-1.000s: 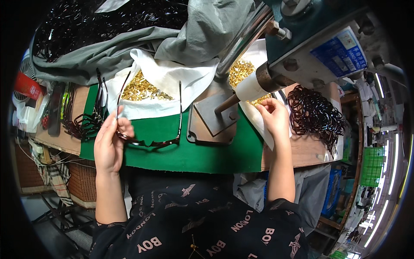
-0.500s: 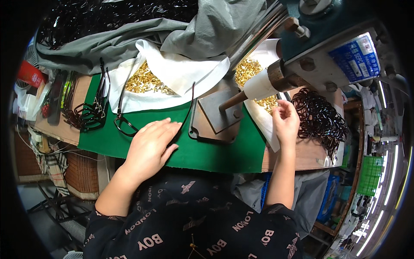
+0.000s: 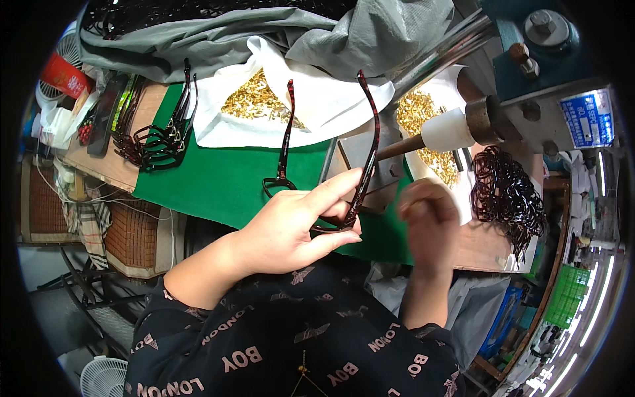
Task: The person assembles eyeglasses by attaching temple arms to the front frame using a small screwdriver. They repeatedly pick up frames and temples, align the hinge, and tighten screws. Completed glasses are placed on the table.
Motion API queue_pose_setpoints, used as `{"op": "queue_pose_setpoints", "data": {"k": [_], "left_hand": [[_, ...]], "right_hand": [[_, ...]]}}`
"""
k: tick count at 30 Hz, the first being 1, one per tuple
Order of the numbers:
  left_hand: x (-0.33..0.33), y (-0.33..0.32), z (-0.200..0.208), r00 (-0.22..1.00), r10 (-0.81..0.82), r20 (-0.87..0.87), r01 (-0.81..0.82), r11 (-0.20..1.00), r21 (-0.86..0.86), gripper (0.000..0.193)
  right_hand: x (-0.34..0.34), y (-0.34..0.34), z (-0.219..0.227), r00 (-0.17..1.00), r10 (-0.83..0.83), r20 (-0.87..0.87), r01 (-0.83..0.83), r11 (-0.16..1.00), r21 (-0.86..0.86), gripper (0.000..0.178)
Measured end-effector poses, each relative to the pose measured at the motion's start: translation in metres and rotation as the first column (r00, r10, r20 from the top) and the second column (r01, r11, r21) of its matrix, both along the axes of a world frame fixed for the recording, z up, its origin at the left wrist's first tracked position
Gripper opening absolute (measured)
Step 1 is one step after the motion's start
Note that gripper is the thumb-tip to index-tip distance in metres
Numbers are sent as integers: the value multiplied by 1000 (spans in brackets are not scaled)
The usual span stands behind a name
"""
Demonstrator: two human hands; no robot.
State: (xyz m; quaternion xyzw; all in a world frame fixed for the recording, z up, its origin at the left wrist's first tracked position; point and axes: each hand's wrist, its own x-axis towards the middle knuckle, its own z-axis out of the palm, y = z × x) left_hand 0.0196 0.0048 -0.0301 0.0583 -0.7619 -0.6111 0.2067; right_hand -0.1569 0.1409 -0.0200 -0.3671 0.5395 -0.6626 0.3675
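My left hand (image 3: 281, 231) is closed round the front of a dark brown tortoiseshell eyeglass frame (image 3: 376, 132), its two temples unfolded and pointing away from me. The palm and fingers hide much of the frame's front. My right hand (image 3: 431, 225), blurred by motion, is raised just right of the left hand with its fingers curled together; what they pinch, if anything, cannot be made out. Beyond both hands stands a hand press (image 3: 512, 126), its rod pointing left over a grey metal base (image 3: 357, 151). Small gold metal pieces (image 3: 423, 126) lie on white cloth behind the right hand.
A second heap of gold pieces (image 3: 254, 98) rests on white cloth (image 3: 218, 135) at the back. Several eyeglass frames (image 3: 155, 145) stand at the left of the green mat (image 3: 178, 192). Dark frame parts (image 3: 506, 192) are piled on the right. Grey sheeting (image 3: 198, 49) covers the back.
My left hand has lifted the eyeglass frame off the mat and brought it right and nearer to me. My right hand has come away from the gold pieces toward it. The view has shifted.
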Motion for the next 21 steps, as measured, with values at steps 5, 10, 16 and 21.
{"op": "queue_pose_setpoints", "data": {"k": [5,10,16,21], "left_hand": [[-3,-3,3,999,2,39,4,991,-137,73],[0,-5,7,995,-32,91,49,980,-192,71],[-4,-4,5,999,8,-50,-21,959,-281,71],[-4,-4,12,999,10,-47,-24,947,-319,69]], "right_hand": [[37,-11,3,985,146,91,-145,989,-11,33],[30,-18,10,955,263,140,-279,953,116,30],[30,-18,21,969,237,68,-246,948,200,13],[24,-15,33,911,264,-316,-170,941,294,10]]}}
